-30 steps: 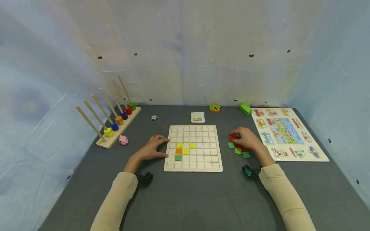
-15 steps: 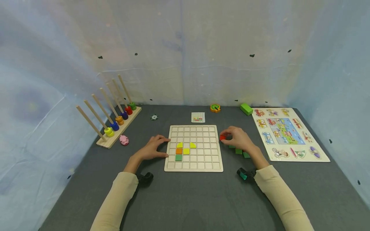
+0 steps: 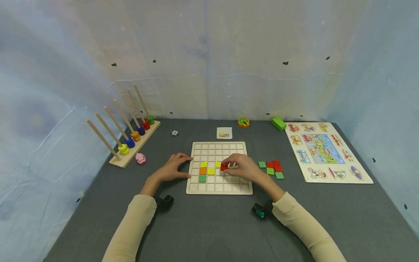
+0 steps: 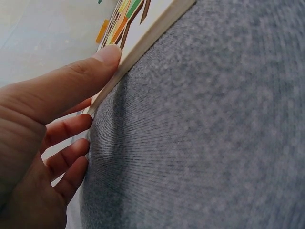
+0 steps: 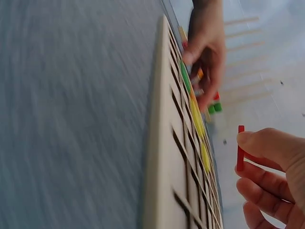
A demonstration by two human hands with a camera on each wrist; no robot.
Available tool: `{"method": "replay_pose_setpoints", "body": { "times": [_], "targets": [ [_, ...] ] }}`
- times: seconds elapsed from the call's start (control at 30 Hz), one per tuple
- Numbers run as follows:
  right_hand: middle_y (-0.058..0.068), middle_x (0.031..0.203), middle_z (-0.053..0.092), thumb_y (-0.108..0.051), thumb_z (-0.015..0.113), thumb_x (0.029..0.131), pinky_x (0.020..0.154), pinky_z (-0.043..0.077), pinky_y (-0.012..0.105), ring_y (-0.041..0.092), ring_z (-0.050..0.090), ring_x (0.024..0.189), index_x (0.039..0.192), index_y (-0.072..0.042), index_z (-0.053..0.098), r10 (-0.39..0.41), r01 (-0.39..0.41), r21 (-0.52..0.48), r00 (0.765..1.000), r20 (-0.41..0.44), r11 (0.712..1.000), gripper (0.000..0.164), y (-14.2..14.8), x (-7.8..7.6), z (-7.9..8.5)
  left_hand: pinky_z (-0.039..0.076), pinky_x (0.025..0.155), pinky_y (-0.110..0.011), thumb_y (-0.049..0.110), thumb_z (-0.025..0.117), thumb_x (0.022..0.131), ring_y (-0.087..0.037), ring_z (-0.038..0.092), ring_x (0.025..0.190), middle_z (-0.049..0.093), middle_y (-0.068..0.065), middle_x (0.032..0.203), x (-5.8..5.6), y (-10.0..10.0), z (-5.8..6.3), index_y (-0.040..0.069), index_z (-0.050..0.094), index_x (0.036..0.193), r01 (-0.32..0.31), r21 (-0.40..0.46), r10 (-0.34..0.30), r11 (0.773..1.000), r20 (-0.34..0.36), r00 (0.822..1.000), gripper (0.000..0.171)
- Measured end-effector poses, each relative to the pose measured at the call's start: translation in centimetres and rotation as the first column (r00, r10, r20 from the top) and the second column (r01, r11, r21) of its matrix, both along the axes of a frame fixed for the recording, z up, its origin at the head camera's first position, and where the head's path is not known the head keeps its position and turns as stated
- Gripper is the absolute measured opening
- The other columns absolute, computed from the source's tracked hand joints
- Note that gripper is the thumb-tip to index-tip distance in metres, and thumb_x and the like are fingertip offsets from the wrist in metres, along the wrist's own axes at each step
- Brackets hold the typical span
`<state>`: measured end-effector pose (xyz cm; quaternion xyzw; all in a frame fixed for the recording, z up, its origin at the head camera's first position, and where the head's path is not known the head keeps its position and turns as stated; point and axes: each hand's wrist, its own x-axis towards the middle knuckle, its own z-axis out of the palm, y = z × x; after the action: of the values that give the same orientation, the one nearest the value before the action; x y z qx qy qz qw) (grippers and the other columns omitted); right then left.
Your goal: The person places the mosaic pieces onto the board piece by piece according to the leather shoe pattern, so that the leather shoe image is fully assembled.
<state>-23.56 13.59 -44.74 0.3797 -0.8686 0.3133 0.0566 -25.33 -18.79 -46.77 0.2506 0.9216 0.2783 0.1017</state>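
A wooden grid board [image 3: 219, 191] lies flat on the table, with yellow, orange and green tiles set in some of its cells. My left hand [image 3: 171, 168] touches the board's left edge, thumb and index finger spread apart. In the left wrist view the thumb [image 4: 78, 78] rests against the board's rim. Between thumb and fingertips my right hand [image 3: 243, 168] pinches a red square tile [image 3: 224, 167], held over the middle of the board near a yellow tile [image 3: 218, 164]. The right wrist view shows this red tile [image 5: 240, 148] edge-on, above the grid.
Several loose red and green tiles [image 3: 270, 170] lie right of the board. A small pattern card [image 3: 224, 133] sits behind it. Around the table are a peg stand [image 3: 137, 145], a pink pig toy [image 3: 140, 158], a green block [image 3: 278, 123] and a picture puzzle [image 3: 327, 153].
My right hand has picked a red tile from the loose pile and carried it left over the board. The left hand stays at the board's left edge.
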Motion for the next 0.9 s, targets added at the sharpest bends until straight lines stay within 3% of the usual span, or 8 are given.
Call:
{"method": "replay_pose_setpoints", "body": {
  "times": [0.17, 0.43, 0.67, 0.9],
  "targets": [
    [0.002, 0.095, 0.068, -0.013, 0.073, 0.08, 0.071, 0.048, 0.03, 0.017, 0.06, 0.08, 0.1, -0.007, 0.069, 0.081, -0.081, -0.033, 0.997, 0.019, 0.996, 0.022, -1.9, 0.8, -0.3, 0.03, 0.099, -0.053, 0.04, 0.074, 0.078, -0.028, 0.033, 0.116, 0.041, -0.009, 0.13, 0.0, 0.0, -0.1, 0.016, 0.046, 0.138, 0.003, -0.001, -0.003, 1.0, -0.003, 1.0, 0.071],
    [-0.002, 0.091, 0.067, -0.022, 0.076, 0.078, 0.074, 0.046, 0.026, 0.012, 0.058, 0.083, 0.091, -0.012, 0.071, 0.111, -0.111, 0.033, 0.994, 0.011, 0.993, 0.017, -3.9, 1.5, -1.1, 0.029, 0.099, -0.054, 0.042, 0.073, 0.078, -0.029, 0.033, 0.117, 0.041, -0.009, 0.13, -0.1, 0.0, -0.1, 0.016, 0.046, 0.138, 0.002, -0.01, -0.002, 1.0, -0.007, 1.0, 0.07],
    [-0.003, 0.089, 0.063, -0.022, 0.076, 0.079, 0.077, 0.045, 0.027, 0.009, 0.054, 0.084, 0.087, -0.014, 0.073, 0.133, -0.131, 0.099, 0.991, -0.022, 0.986, 0.012, -3.9, 1.6, -1.3, 0.029, 0.1, -0.054, 0.04, 0.074, 0.078, -0.029, 0.033, 0.117, 0.041, -0.009, 0.13, -0.1, 0.0, 0.0, 0.015, 0.046, 0.138, 0.002, -0.004, -0.002, 1.0, -0.001, 1.0, 0.071],
    [-0.001, 0.091, 0.065, -0.015, 0.072, 0.082, 0.076, 0.045, 0.025, 0.01, 0.057, 0.084, 0.092, -0.011, 0.073, 0.159, -0.162, 0.072, 0.986, 0.043, 0.984, 0.011, -3.8, 1.5, -1.3, 0.029, 0.1, -0.053, 0.04, 0.074, 0.078, -0.029, 0.033, 0.117, 0.041, -0.01, 0.13, 0.0, 0.0, 0.1, 0.015, 0.046, 0.138, 0.005, -0.003, -0.005, 1.0, -0.004, 1.0, 0.071]
  ]
}}
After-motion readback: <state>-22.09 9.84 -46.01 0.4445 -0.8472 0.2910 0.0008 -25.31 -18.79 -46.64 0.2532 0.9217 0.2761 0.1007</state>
